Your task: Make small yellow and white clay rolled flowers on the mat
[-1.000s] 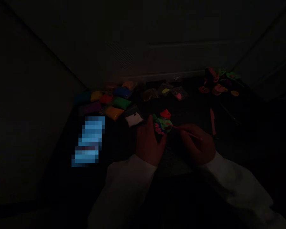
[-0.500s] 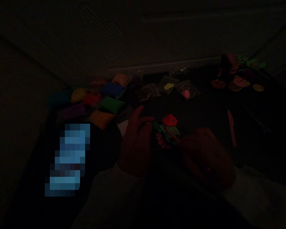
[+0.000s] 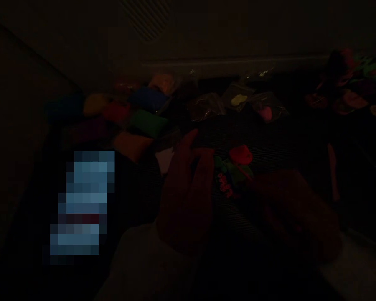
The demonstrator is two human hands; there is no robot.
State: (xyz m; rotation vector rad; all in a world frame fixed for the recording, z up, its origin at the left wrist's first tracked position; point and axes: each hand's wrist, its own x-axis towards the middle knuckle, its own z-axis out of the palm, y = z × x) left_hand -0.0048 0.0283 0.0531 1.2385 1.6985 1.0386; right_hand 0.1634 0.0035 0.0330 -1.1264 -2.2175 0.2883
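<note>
The picture is very dark. A small clay piece lies on the dark ribbed surface, with a red lump point(image 3: 240, 154) on top, green clay point(image 3: 236, 171) in the middle and curly red-pink bits point(image 3: 226, 186) at its lower left. My right hand point(image 3: 297, 213) is closed around a thin pink modelling tool point(image 3: 246, 171), whose tip lies over the green clay. Just left of the piece, my left hand point(image 3: 186, 192) rests with thumb and fingers apart, holding nothing. Whether its fingertip touches the dark green edge, I cannot tell.
Packets of coloured clay, such as an orange packet point(image 3: 133, 145) and a green packet point(image 3: 148, 123), lie at the left. A lit, blurred screen point(image 3: 84, 205) sits nearer. Clear bags point(image 3: 205, 106) line the back. A pink clay knife point(image 3: 334, 171) and finished clay shapes point(image 3: 354, 100) are at the right.
The view has shifted, so the right-hand things sit further right and the back things higher. Both hands keep about the same places beside the clay piece.
</note>
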